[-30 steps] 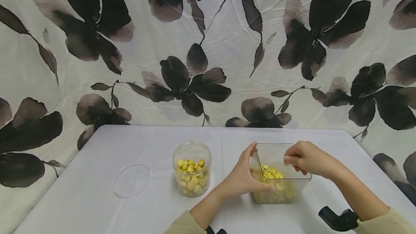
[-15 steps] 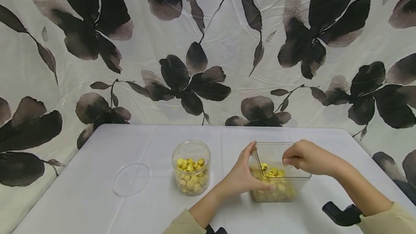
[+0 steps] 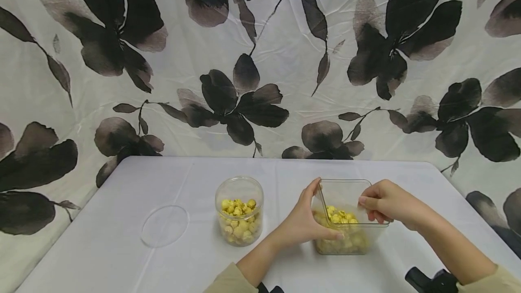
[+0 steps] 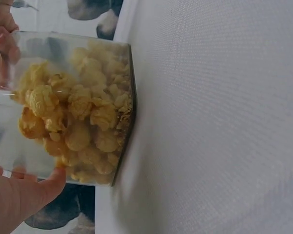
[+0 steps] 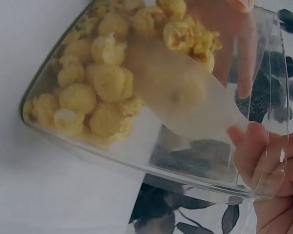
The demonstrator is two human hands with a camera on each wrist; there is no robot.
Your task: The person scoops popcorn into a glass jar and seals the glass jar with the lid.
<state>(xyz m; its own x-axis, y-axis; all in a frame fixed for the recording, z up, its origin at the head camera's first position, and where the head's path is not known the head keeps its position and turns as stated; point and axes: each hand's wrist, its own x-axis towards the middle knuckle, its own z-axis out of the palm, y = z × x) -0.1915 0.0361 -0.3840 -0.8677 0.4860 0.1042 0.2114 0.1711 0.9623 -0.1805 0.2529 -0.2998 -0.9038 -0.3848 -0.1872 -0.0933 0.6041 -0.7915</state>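
Observation:
A clear square-rimmed container (image 3: 343, 180) stands toward the right of the table, partly filled with yellow popcorn (image 3: 341, 217). My left hand (image 3: 303, 225) grips its left side, thumb on the front wall and fingers round the back. My right hand (image 3: 386, 205) reaches over the right rim, fingers curled and partly inside. Between them it pinches a translucent plastic scoop (image 5: 190, 102), whose pale blade slants down into the popcorn in the right wrist view. Through the wall in the left wrist view, popcorn (image 4: 78, 112) is heaped toward the container's base.
Left of the container stands a round clear jar (image 3: 225, 189) about half full of popcorn (image 3: 240, 209). Farther left, a clear round lid (image 3: 144, 225) lies flat on the white tablecloth (image 3: 97, 248). A floral curtain (image 3: 171, 58) hangs behind the table.
My right hand has shifted slightly to the right and down at the container's right rim, still holding the scoop. The left hand and the container stay in place.

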